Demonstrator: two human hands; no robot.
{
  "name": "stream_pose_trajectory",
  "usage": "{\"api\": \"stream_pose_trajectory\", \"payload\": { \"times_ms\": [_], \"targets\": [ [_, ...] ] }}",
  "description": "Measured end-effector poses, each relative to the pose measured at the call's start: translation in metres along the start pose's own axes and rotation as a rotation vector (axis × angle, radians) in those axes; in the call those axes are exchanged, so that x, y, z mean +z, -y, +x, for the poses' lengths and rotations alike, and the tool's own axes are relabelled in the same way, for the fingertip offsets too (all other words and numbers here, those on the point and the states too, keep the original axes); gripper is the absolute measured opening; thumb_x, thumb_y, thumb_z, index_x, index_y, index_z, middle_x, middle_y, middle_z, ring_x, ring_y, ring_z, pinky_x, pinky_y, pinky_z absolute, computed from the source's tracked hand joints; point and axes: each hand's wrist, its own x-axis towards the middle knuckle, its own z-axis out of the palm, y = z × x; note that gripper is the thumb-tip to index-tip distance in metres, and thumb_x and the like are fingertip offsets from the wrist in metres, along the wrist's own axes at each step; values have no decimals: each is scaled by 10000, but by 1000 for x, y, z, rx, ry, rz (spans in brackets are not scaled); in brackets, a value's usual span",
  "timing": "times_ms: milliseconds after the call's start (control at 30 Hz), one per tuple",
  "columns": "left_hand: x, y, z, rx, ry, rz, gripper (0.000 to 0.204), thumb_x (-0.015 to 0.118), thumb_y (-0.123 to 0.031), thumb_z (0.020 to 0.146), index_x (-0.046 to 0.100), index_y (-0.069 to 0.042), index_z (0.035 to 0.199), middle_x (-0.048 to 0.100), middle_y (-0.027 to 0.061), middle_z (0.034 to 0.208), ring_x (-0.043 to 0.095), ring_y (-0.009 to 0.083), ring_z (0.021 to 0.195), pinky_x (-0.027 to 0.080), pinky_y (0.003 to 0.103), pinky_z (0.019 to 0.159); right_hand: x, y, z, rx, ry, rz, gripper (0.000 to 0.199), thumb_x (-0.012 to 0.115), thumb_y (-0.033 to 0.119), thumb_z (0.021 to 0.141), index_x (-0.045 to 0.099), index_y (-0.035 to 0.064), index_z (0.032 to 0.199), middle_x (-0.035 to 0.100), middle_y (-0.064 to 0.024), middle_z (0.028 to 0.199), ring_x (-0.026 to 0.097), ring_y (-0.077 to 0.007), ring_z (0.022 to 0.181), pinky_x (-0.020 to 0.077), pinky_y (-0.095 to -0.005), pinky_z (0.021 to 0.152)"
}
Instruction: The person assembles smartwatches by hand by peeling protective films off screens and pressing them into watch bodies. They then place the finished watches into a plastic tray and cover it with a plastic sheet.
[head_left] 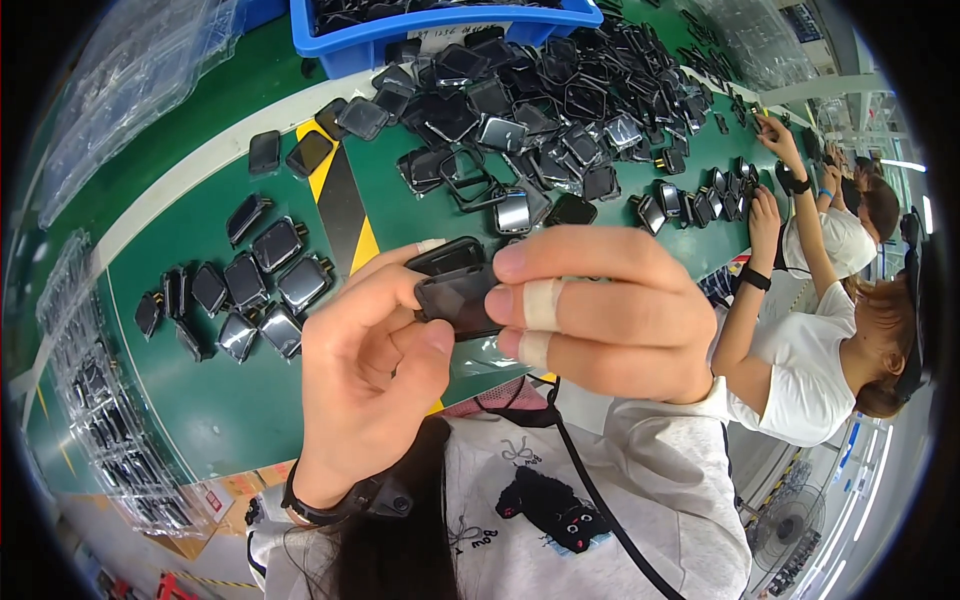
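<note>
My left hand [365,365] is closed, its fingers and thumb around a black watch case [447,256] with rounded corners. My right hand [625,315] pinches the right end of a dark, glossy flat panel [456,302], like a watch screen, just in front of the case. The left thumb and a fingertip also touch the panel's left side. Pale tape wraps several of my fingertips. Both parts are held above the green table's front edge; whether they are joined is hidden by my fingers.
Left of my hands lies a group of watch cases [245,280]. A big heap of black frames and cases [560,100] spreads before a blue bin [450,30]. Clear plastic trays [130,100] stand at the left. Co-workers [820,370] sit on the right, beside a row of cases [700,200].
</note>
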Motion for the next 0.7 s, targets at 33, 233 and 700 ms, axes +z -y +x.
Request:
{"api": "stream_pose_trajectory", "payload": {
  "times_ms": [33,233,700],
  "targets": [
    [1,-1,0,-7,-13,22,252,489,128,796,518,114,1046,525,124,1126,580,144,955,497,252,797,3,1,-1,-29,-7,-27,179,760,-47,588,627,-29,707,641,-119,872,643,-299,864,583,-313,688],
    [7,-2,3,-11,-86,95,260,453,155,736,559,114,969,528,110,1082,575,106,863,496,229,749,10,4,-8,-74,21,-18,187,751,-96,579,616,-43,697,628,-105,843,649,-287,860,593,-277,660],
    [3,7,-5,-23,-139,21,260,461,139,738,567,109,973,522,117,1120,572,116,881,491,225,749,12,6,-13,-28,35,-50,187,752,-81,596,620,-34,720,619,-105,892,638,-294,911,591,-292,668]
  ]
}}
